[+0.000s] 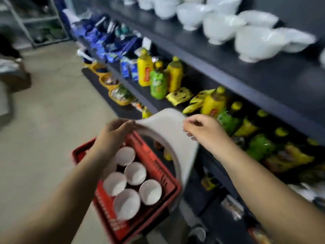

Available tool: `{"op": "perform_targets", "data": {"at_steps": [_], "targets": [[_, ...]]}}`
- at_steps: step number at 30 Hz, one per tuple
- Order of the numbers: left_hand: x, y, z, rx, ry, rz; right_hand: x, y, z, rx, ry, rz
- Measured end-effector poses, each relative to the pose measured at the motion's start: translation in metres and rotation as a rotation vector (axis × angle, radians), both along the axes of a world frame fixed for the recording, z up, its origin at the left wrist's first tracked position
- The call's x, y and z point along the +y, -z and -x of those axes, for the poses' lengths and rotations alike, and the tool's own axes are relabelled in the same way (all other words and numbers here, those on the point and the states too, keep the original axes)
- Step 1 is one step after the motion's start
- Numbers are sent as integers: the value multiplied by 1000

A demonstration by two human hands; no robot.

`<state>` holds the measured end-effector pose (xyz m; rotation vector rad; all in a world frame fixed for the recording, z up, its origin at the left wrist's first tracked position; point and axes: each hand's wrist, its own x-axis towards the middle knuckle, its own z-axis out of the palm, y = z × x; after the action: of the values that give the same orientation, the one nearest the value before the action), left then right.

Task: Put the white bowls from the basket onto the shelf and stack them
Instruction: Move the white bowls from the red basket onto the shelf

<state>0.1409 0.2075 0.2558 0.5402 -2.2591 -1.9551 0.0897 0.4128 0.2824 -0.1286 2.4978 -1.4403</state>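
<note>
Left hand [115,132]: fingers curled, pinching one rim of large white bowl [167,127]. Right hand [202,132]: thumb and fingers pinched on the opposite rim. Bowl tilted, blurred, carried between both hands. Directly below the hands: red basket [154,162] holding five smaller white bowls [135,173], mouths up. Beyond the right hand: yellow and green bottles [158,81] on dark shelf [263,78]. Higher up: wrapped white bowls [219,27] in a row.
</note>
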Motion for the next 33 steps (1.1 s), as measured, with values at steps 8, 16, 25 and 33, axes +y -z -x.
{"op": "perform_targets", "data": {"at_steps": [8,16,25,33], "targets": [[-70,154,-80,-487,-134,72,-74,167,-30,-388,-185,-273],[-48,287,-57,-792,141,334,-92,307,8,-537,-438,-663],[-55,370,-29,-817,608,717,-119,405,12,-501,-664,-929],[-66,366,-9,-777,858,958,-132,398,29,-276,-738,-1082]]}}
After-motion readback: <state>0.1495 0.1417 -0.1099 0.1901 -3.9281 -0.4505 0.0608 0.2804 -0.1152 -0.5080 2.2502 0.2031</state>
